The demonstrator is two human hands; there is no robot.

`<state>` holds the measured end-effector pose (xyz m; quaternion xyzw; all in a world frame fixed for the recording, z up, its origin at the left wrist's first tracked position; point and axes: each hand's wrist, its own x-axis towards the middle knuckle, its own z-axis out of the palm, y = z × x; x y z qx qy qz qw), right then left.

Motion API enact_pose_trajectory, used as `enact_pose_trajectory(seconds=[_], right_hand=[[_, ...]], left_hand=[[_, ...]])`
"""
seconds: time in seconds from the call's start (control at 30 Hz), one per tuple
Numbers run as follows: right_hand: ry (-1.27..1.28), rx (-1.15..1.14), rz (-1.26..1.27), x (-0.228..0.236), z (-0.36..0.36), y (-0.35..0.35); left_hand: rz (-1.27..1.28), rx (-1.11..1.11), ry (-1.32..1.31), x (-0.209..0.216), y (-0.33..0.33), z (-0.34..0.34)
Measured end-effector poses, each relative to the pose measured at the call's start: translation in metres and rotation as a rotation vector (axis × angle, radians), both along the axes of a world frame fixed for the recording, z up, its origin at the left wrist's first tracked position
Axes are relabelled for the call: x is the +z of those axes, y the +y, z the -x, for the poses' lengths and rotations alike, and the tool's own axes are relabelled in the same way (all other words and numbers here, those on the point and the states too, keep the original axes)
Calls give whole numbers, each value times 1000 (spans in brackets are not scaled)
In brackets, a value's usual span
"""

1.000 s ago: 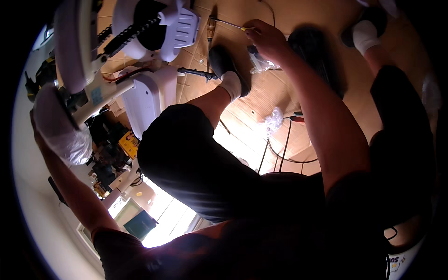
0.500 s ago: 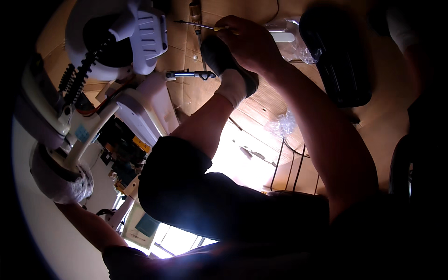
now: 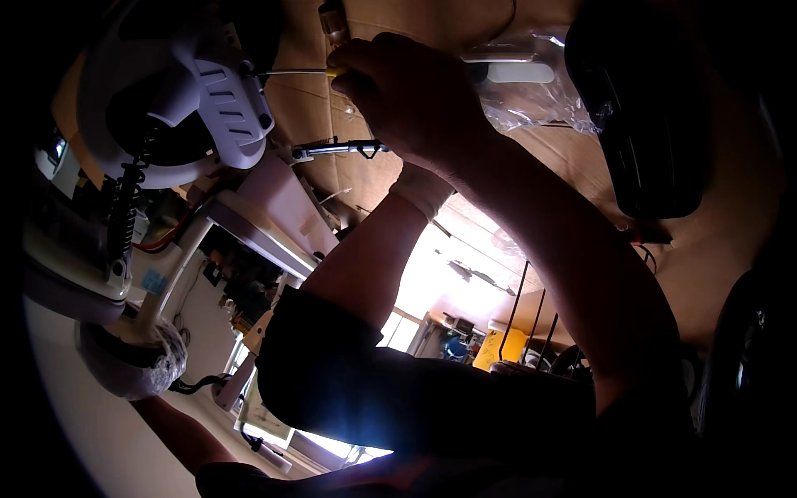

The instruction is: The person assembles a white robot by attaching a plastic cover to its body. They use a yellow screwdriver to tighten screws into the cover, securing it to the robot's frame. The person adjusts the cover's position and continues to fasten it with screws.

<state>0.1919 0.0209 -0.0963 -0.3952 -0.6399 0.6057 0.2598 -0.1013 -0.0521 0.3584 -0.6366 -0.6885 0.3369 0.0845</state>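
Note:
My right hand [image 3: 407,95] is closed round the yellow handle of a slim screwdriver [image 3: 295,72]. Its shaft points left, and the tip meets the edge of a ribbed pale plastic cover [image 3: 224,108] as far as I can see. That cover sits beside a pale round wheel-like part [image 3: 100,124] on a white-framed machine with a dark coil spring [image 3: 129,199]. At the lower left my left forearm [image 3: 187,432] reaches up behind a rounded part wrapped in clear film [image 3: 137,361]. The left hand and its fingers are hidden there.
A brown-handled tool [image 3: 334,25] lies on the cardboard [image 3: 303,100] beyond my right hand. Below it is a slim metal rod [image 3: 340,148]. Clear plastic wrapping [image 3: 531,112] and a long black moulded part [image 3: 643,133] lie right. My bent leg [image 3: 361,266] occupies the middle.
My right hand has moved left with the screwdriver, bringing its tip from over the cardboard to the pale cover. The view has shifted; the left arm stays behind the wrapped part.

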Motion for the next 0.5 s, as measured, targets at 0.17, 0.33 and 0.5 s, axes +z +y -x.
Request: enact_pose_trajectory(seconds=[0.17,0.33,0.5], right_hand=[[-9,-38,-61,-10,3,-5],[-33,54,-68,-11,-5,1],[-26,-11,-108,-13,5,-4]], left_hand=[[60,-13,7,0,3,-7],[88,-32,34,-8,6,-21],[114,-37,46,-2,10,-19]])
